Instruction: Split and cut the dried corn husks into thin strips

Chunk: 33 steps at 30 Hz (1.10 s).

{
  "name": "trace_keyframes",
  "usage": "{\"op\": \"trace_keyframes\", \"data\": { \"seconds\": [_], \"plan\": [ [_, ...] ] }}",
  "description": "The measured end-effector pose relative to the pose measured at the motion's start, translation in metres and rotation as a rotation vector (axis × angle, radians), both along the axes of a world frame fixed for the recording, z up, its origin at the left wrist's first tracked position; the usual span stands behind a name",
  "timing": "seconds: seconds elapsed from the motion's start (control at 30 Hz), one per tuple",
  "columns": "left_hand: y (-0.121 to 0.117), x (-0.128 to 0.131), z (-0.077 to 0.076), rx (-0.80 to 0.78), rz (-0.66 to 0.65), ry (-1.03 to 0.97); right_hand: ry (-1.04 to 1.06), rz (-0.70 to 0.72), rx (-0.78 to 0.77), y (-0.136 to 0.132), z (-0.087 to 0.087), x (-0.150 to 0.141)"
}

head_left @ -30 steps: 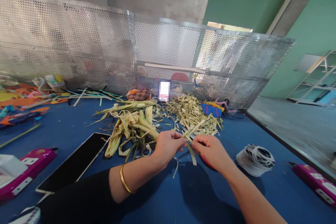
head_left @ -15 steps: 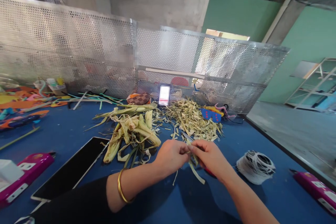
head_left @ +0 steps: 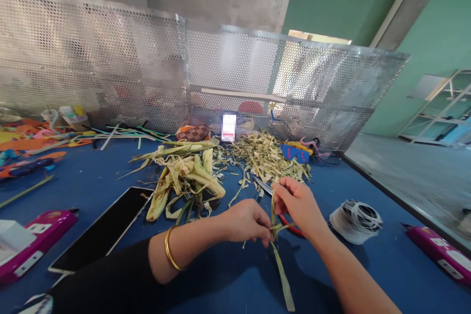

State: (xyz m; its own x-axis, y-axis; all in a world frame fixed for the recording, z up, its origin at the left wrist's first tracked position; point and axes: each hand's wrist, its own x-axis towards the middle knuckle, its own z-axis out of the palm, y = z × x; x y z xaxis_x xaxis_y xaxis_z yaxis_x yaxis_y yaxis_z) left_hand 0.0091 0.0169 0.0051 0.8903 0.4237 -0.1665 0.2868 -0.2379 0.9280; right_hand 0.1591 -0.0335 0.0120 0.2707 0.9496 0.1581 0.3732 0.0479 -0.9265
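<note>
My left hand (head_left: 248, 223) pinches green-yellow corn husk strips (head_left: 282, 277) near where they cross. Their long tail hangs down toward the front of the table. Just above and to the right, my right hand (head_left: 298, 206) has its fingers closed on the upper end of the same strips, which stand almost upright between the hands. Under the right hand lie scissors (head_left: 263, 186), blades pointing away, red handles partly covered. A heap of whole dried husks (head_left: 187, 174) sits beyond my left hand, and a pile of cut husk pieces (head_left: 263, 154) farther back.
To the right stands a spool of white string (head_left: 356, 222). A tablet (head_left: 103, 230) and a magenta power strip (head_left: 40, 240) lie at left, another power strip (head_left: 437, 252) at far right. A lit phone (head_left: 228, 126) leans by the perforated metal screen (head_left: 235, 61).
My hands have moved apart: the left lower, the right higher. The husk strips now stretch between them, with a longer tail hanging down. The view has tilted slightly downward.
</note>
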Motion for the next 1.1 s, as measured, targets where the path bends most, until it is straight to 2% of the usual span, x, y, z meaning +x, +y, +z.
{"op": "trace_keyframes", "data": {
  "seconds": [0.13,0.37,0.47,0.53,0.6,0.67,0.73,0.97,1.03,1.1],
  "plan": [
    [0.002,-0.002,0.003,-0.010,0.037,-0.023,0.226,-0.033,0.018,0.001,0.003,-0.004],
    [-0.002,-0.001,0.002,-0.049,0.224,-0.008,0.220,-0.001,0.143,0.000,0.002,-0.007],
    [-0.004,0.001,0.005,-0.063,0.313,-0.029,0.042,-0.042,0.251,0.001,-0.001,0.000],
    [-0.001,0.000,0.011,-0.042,0.388,-0.058,-0.227,-0.084,0.333,0.002,-0.001,0.008],
    [0.003,-0.002,0.017,-0.018,0.455,-0.088,-0.554,0.015,0.371,0.003,-0.001,0.017],
    [0.009,-0.004,0.021,-0.008,0.495,-0.109,-0.777,0.163,0.367,0.005,-0.001,0.024],
    [0.013,-0.006,0.021,-0.016,0.492,-0.105,-0.840,0.230,0.342,0.007,-0.003,0.029],
    [0.015,-0.007,0.016,-0.049,0.431,-0.084,-0.835,0.266,0.160,0.017,-0.016,0.033],
    [0.016,-0.008,0.018,-0.101,0.443,-0.112,-0.850,0.219,0.222,0.015,-0.014,0.033],
    [0.017,-0.007,0.019,-0.148,0.497,-0.151,-0.875,0.080,0.395,0.009,-0.009,0.030]
  ]
}}
